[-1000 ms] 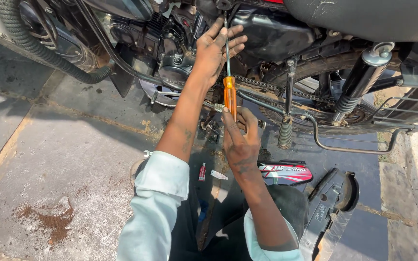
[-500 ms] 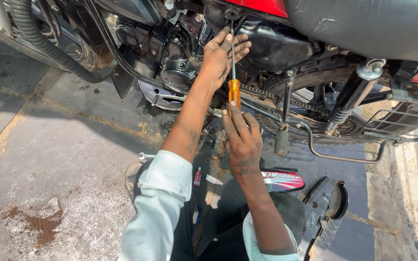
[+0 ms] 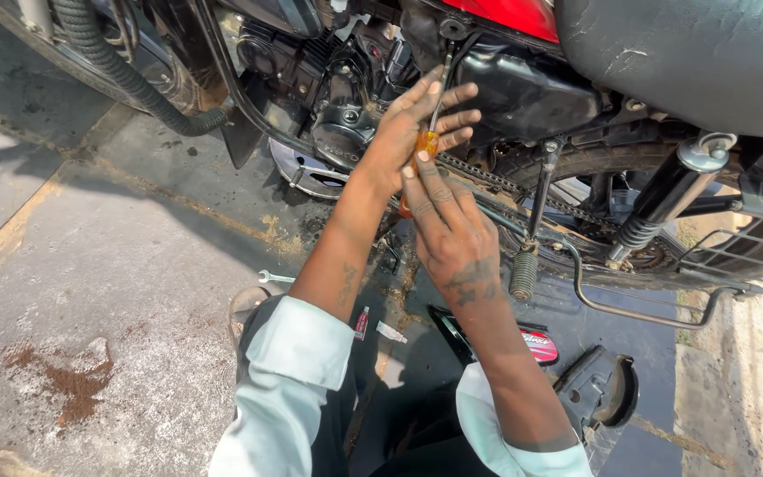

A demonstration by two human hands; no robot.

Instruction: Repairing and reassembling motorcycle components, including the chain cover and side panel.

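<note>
Working: a person is crouching beside a motorcycle [image 3: 664, 62], driving a screwdriver [image 3: 430, 132] up towards a fastener under the red side panel [image 3: 505, 13].
Left hand [image 3: 417, 119]: fingers are spreading open, lying flat against the shaft and steadying it, not clenching.
Right hand [image 3: 452, 234]: fingers are wrapping the orange handle from below, mostly hiding it.
Screwdriver: standing nearly upright between both hands, its tip near the dark engine cover [image 3: 532, 93].
Nearby: a spanner [image 3: 275, 277] is lying on the concrete floor [image 3: 90, 265]; a removed side cover [image 3: 536, 344] is lying by the knees.
Risk: the tip is likely slipping off if pressure is going sideways, jabbing the open left palm or scraping knuckles on the chain [image 3: 479, 177].
</note>
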